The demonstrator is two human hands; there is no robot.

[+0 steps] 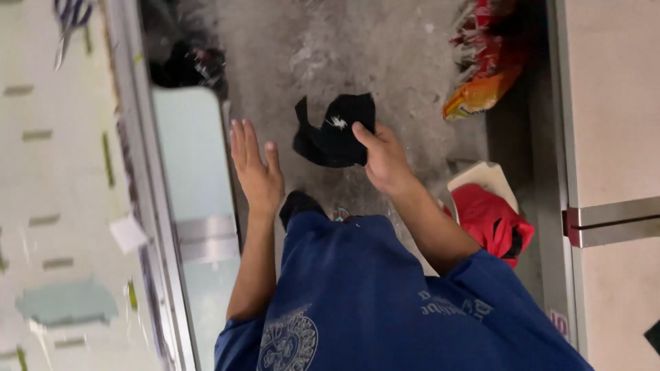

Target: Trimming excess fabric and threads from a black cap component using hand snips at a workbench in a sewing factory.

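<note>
scissors (70, 24) cut by top edge, blurred, orange packets (485, 69) partly shadowed

Grey concrete floor (385, 48), dusty and streaked white, seen from above between two pale work surfaces. Left: a cream counter (48, 206) with a metal edge rail (148, 206) and a light panel (196, 178) beside it. Right: a beige counter (612, 103) bearing a metal bracket (612, 221). Red and orange packets (485, 62) lie on the floor.

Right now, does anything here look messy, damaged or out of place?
Yes. Red and orange snack bags lie heaped on the dusty concrete floor, and a red bag sits slumped beside the person. The right hand holds a crumpled black cloth.
</note>
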